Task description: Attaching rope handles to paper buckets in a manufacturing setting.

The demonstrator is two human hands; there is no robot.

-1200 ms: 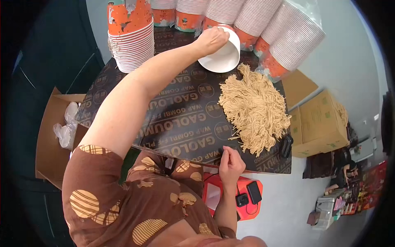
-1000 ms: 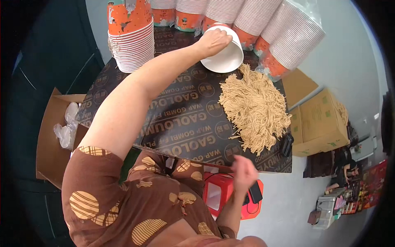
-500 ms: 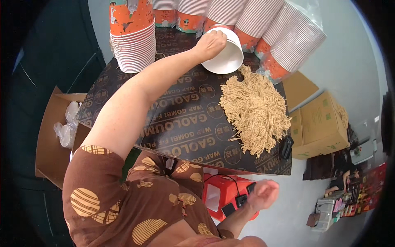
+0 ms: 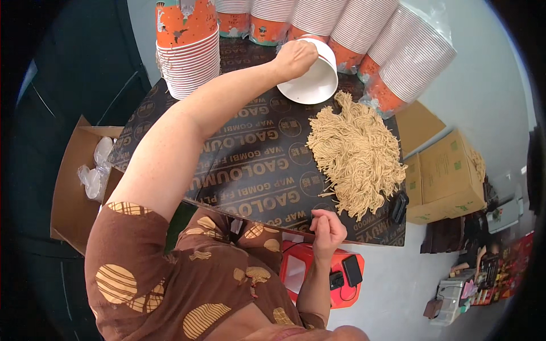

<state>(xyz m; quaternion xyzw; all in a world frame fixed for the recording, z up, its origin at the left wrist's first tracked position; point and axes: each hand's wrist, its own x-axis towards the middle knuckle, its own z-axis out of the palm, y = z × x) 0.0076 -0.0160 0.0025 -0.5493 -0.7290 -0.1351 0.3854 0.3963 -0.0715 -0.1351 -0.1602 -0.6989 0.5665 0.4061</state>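
A white-lined paper bucket (image 4: 311, 85) lies tipped on the dark table, its mouth toward me. My left hand (image 4: 297, 58) reaches across the table with its fingers closed at the bucket's upper rim; the fingertips are hidden. By the table's near edge is my right hand (image 4: 329, 232), thumb pressed against curled fingers; whether anything small is in it I cannot make out. Between the bucket and my right hand spreads a heap of tan cords (image 4: 358, 156). A tall nested stack of orange printed buckets (image 4: 186, 48) stands at the far left.
Plastic-wrapped stacks of buckets (image 4: 364, 34) line the table's far side. A black object (image 4: 400, 207) sits at the right corner of the printed board table (image 4: 244, 170). Open cartons (image 4: 71, 193) flank the left side, with more boxes (image 4: 446, 176) at right. Below is a red stool (image 4: 341, 292) bearing devices.
My right hand has moved up from over the red stool to the table's near edge, and its fingers have curled in. My left hand stays at the bucket.
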